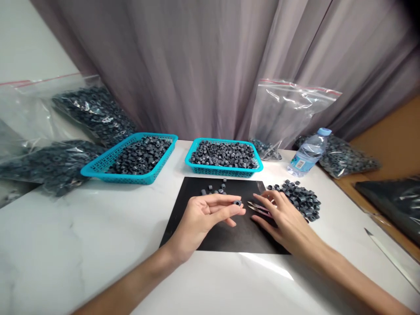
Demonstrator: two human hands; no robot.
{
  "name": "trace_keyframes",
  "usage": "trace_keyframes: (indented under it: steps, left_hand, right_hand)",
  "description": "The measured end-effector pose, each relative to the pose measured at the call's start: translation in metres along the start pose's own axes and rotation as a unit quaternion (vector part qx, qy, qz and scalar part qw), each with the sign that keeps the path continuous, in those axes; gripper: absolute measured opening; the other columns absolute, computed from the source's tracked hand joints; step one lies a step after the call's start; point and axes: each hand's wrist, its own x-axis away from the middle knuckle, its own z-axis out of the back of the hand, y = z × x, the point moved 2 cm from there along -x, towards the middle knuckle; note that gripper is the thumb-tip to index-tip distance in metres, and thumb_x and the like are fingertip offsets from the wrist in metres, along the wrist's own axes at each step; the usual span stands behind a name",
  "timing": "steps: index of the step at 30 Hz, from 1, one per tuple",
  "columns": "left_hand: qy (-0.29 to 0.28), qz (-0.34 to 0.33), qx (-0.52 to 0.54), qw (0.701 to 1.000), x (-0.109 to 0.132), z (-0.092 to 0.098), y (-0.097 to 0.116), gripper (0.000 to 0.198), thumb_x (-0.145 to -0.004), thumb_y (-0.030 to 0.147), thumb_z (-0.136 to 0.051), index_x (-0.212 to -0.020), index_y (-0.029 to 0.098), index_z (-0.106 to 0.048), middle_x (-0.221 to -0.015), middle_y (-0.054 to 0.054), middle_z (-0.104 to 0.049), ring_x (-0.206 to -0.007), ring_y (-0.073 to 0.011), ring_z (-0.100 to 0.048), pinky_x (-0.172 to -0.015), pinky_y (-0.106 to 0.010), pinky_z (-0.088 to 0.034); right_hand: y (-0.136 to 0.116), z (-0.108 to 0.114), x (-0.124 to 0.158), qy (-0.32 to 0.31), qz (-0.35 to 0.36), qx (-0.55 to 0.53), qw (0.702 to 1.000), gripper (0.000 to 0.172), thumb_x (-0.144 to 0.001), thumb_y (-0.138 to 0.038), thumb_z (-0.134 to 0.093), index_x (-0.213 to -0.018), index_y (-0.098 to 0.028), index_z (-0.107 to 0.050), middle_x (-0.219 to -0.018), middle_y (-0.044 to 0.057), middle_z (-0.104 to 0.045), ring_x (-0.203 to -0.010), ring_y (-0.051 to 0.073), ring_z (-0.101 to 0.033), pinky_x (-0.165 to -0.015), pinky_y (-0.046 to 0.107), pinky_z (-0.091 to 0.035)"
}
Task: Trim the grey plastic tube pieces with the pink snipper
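My left hand (210,214) is above the black mat (223,240), pinching a small dark grey ring-shaped piece (237,203) between thumb and fingertips. The hole of the piece faces me. My right hand (278,214) grips small metal snips (257,207) with two pointed blades spread apart, aimed at the left hand; a bit of pink shows at their handle, and the rest is hidden in the palm. A short gap lies between the blade tips and the piece. Several loose grey pieces (210,187) lie on the mat behind my left hand.
Two turquoise baskets (224,172) (141,178) full of grey pieces stand at the back. Right of the mat are a heap of pieces (300,199), a water bottle (308,153) and a white strip (390,258). Plastic bags of pieces (52,162) flank the table.
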Motion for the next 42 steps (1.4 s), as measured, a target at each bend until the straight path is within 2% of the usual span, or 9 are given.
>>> trace_keyframes:
  steps: [4,9,13,16,20,24,27,32,42]
  left_hand:
    - [-0.009,0.038,0.016,0.999,0.0,-0.003,-0.001,0.029,-0.083,0.034,-0.081,-0.108,0.019,-0.08,-0.099,-0.009,-0.082,-0.071,-0.0124,-0.072,-0.077,-0.025,-0.057]
    - [-0.009,0.045,0.035,0.998,-0.002,-0.008,-0.006,0.026,-0.085,0.034,-0.08,-0.105,0.017,-0.08,-0.101,-0.011,-0.082,-0.092,-0.0188,-0.075,-0.074,-0.023,-0.056]
    - [-0.005,0.065,0.06,0.996,-0.001,-0.013,-0.015,0.025,-0.082,0.032,-0.082,-0.102,0.017,-0.08,-0.101,-0.01,-0.081,-0.099,-0.0204,-0.075,-0.073,-0.021,-0.056]
    - [-0.002,0.081,0.075,0.994,-0.001,-0.016,-0.019,0.025,-0.081,0.032,-0.083,-0.101,0.018,-0.08,-0.102,-0.01,-0.081,-0.102,-0.0211,-0.074,-0.072,-0.021,-0.055]
    - [-0.003,0.085,0.081,0.993,0.0,-0.017,-0.021,0.025,-0.08,0.032,-0.084,-0.101,0.019,-0.081,-0.105,-0.009,-0.08,-0.103,-0.0218,-0.074,-0.069,-0.02,-0.053]
    - [-0.019,0.085,0.08,0.993,0.001,-0.02,-0.023,0.023,-0.082,0.033,-0.082,-0.102,0.021,-0.082,-0.104,-0.009,-0.079,-0.102,-0.0204,-0.071,-0.064,-0.019,-0.049]
    - [-0.017,0.089,0.066,0.994,0.002,-0.022,-0.025,0.023,-0.082,0.034,-0.082,-0.102,0.022,-0.083,-0.091,-0.006,-0.077,-0.082,-0.0129,-0.064,-0.062,-0.018,-0.044]
    - [-0.016,0.102,0.071,0.992,0.004,-0.024,-0.025,0.024,-0.08,0.036,-0.083,-0.102,0.026,-0.083,-0.082,-0.002,-0.069,-0.065,-0.0068,-0.047,-0.059,-0.018,-0.038]
    - [-0.025,0.109,0.067,0.991,0.005,-0.027,-0.021,0.022,-0.082,0.038,-0.082,-0.1,0.025,-0.084,-0.083,-0.004,-0.074,-0.068,-0.0096,-0.052,-0.059,-0.018,-0.039]
  right_hand:
    - [0.013,-0.021,0.014,0.015,-0.033,-0.008,0.999,0.031,-0.106,-0.035,-0.042,-0.125,-0.017,-0.058,-0.108,0.013,-0.06,-0.098,0.024,-0.061,-0.082,0.037,-0.056]
    - [0.016,-0.017,0.011,0.002,-0.067,0.014,0.998,0.031,-0.108,-0.032,-0.032,-0.101,-0.018,-0.058,-0.093,0.009,-0.058,-0.083,0.022,-0.06,-0.069,0.034,-0.052]
    - [0.009,-0.001,0.013,0.033,-0.143,-0.127,0.981,0.028,-0.108,-0.032,-0.032,-0.093,-0.02,-0.052,-0.081,0.003,-0.056,-0.066,0.015,-0.058,-0.06,0.026,-0.047]
    - [-0.003,0.015,0.014,0.064,-0.16,-0.247,0.954,0.022,-0.107,-0.029,-0.038,-0.097,-0.02,-0.055,-0.073,-0.001,-0.056,-0.06,0.011,-0.056,-0.058,0.022,-0.045]
    - [-0.02,0.03,0.014,0.091,-0.098,-0.273,0.953,0.015,-0.102,-0.026,-0.052,-0.108,-0.018,-0.064,-0.079,0.002,-0.058,-0.063,0.012,-0.056,-0.055,0.021,-0.045]
    - [-0.027,0.03,0.019,0.098,-0.01,-0.235,0.967,0.036,-0.101,-0.017,-0.055,-0.136,-0.017,-0.057,-0.087,0.004,-0.059,-0.065,0.011,-0.056,-0.056,0.021,-0.047]
    - [-0.026,0.028,0.023,0.111,0.027,-0.189,0.975,0.047,-0.101,-0.014,-0.053,-0.148,-0.017,-0.048,-0.086,0.004,-0.059,-0.067,0.012,-0.057,-0.059,0.022,-0.047]
    - [-0.021,0.032,0.024,0.138,0.059,-0.138,0.979,0.055,-0.098,-0.008,-0.056,-0.152,-0.016,-0.045,-0.092,0.007,-0.065,-0.074,0.013,-0.062,-0.065,0.023,-0.048]
    - [-0.022,0.037,0.022,0.137,0.083,-0.08,0.984,0.061,-0.1,-0.011,-0.055,-0.158,-0.018,-0.036,-0.092,0.007,-0.068,-0.071,0.012,-0.06,-0.065,0.023,-0.046]
